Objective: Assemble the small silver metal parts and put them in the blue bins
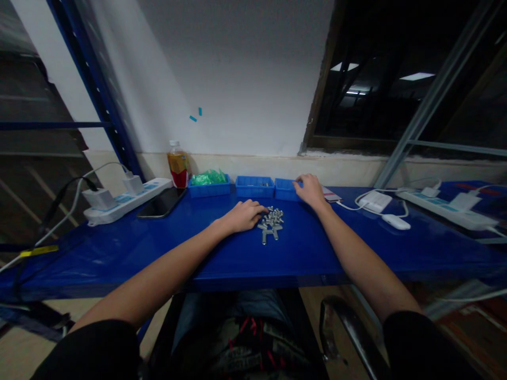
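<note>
A small heap of shiny metal parts (pixel 273 217) lies on the blue table, with several flat elongated pieces at its near side. My left hand (pixel 246 216) rests palm down just left of the heap, fingers stretched out and the fingertips touching its edge. Over the right end of a small blue bin (pixel 284 191) is my right hand (pixel 312 191), its fingers bent together at the rim; whatever they may hold is too small to make out. Beside that bin, a middle blue bin (pixel 254 191) has some small pieces inside.
A blue bin (pixel 209 190) of green plastic packets (pixel 208 177) stands at the back left, near a drink bottle (pixel 178 164). A phone (pixel 162 203) and a power strip (pixel 130 200) lie left. White chargers with cables (pixel 375 201) and another power strip (pixel 447 209) are right.
</note>
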`<state>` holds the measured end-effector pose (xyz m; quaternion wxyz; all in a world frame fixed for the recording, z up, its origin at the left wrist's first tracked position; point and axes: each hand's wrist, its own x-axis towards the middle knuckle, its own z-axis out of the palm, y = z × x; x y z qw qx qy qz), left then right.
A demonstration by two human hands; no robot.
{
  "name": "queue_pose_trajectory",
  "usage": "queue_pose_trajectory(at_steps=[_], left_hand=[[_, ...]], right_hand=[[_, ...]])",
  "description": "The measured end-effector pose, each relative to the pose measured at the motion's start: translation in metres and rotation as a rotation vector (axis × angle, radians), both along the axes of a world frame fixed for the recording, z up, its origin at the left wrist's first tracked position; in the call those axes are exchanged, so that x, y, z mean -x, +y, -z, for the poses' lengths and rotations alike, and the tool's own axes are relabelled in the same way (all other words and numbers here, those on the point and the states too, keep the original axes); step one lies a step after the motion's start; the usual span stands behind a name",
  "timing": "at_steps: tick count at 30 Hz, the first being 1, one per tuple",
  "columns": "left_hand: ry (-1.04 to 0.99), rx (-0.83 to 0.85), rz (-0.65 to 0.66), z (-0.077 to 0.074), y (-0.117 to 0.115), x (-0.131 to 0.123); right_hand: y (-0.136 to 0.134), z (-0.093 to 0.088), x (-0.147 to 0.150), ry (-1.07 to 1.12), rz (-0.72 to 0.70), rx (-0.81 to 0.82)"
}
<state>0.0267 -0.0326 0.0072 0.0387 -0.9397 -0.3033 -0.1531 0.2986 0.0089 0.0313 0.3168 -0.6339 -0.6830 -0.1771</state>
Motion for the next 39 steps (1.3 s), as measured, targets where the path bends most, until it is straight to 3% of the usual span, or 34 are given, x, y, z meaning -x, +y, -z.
queue_pose_trajectory(at_steps=[3, 7, 10, 13, 17, 20, 22, 24, 27, 30, 33, 39], left_hand=[[-0.036, -0.017, -0.055, 0.002, 0.006, 0.004], [-0.118, 0.022, -0.074, 0.005, 0.014, 0.007], [-0.263, 0.137, -0.096, 0.007, 0.018, 0.005], [-0.551, 0.334, -0.154, 0.009, 0.022, 0.003], [-0.858, 0.54, -0.138, 0.011, 0.03, 0.002], [-0.9, 0.611, -0.13, 0.01, 0.032, 0.003], [-0.807, 0.556, -0.14, 0.009, 0.03, 0.003], [-0.61, 0.4, -0.118, 0.007, 0.027, 0.002], [-0.279, 0.139, -0.009, 0.006, 0.028, -0.005], [-0.084, 0.038, 0.104, 0.005, 0.035, -0.015], [-0.066, 0.036, 0.094, 0.007, 0.045, -0.021], [-0.345, 0.134, 0.019, 0.018, 0.046, -0.012]], right_hand=[[-0.004, 0.002, 0.022, -0.002, -0.102, 0.015], [-0.016, 0.004, 0.066, -0.043, -0.429, 0.102], [-0.023, 0.01, 0.086, -0.118, -0.616, 0.195], [-0.025, 0.017, 0.092, -0.155, -0.687, 0.228], [-0.027, 0.016, 0.093, -0.149, -0.69, 0.183], [-0.029, 0.008, 0.093, -0.174, -0.669, 0.127], [-0.028, 0.001, 0.088, -0.165, -0.598, 0.072], [-0.025, -0.005, 0.076, -0.112, -0.436, -0.004], [-0.016, -0.007, 0.049, -0.025, -0.136, -0.09], [-0.011, -0.004, 0.03, 0.003, -0.019, -0.088], [-0.011, -0.001, 0.034, 0.008, -0.093, -0.048], [-0.014, 0.011, 0.07, -0.073, -0.468, 0.234]])
